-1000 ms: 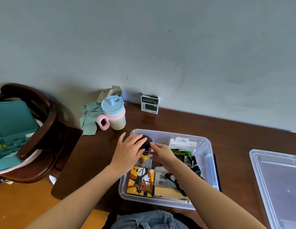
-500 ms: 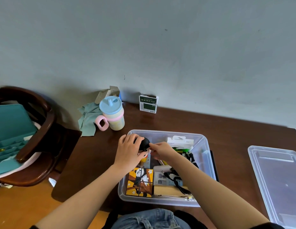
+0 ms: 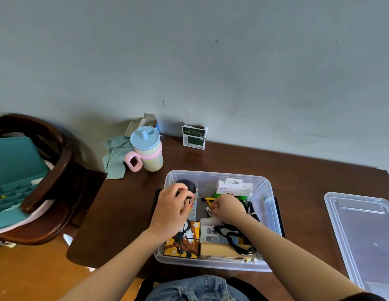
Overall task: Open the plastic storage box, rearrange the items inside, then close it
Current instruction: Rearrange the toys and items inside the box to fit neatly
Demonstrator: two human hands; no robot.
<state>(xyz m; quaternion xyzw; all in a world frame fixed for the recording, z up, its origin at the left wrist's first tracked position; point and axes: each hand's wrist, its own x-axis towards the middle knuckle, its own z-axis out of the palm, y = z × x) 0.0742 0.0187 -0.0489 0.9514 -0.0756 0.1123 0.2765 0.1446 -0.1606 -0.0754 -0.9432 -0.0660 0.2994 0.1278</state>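
Change: half a second ago our right hand (image 3: 227, 208) touched the black-haired toy figure (image 3: 188, 191); it now sits apart, to the figure's right, over the pens.
Box: the clear plastic storage box (image 3: 268, 192) stands open on the dark wooden table (image 3: 297, 177), crowded with small items; its clear lid (image 3: 363, 231) lies apart at the right.
Figure: upright in the box's far left corner.
Left hand (image 3: 171, 210): our fingers curl round the figure.
Right hand: fingers curled; whether they pinch anything, we cannot tell.
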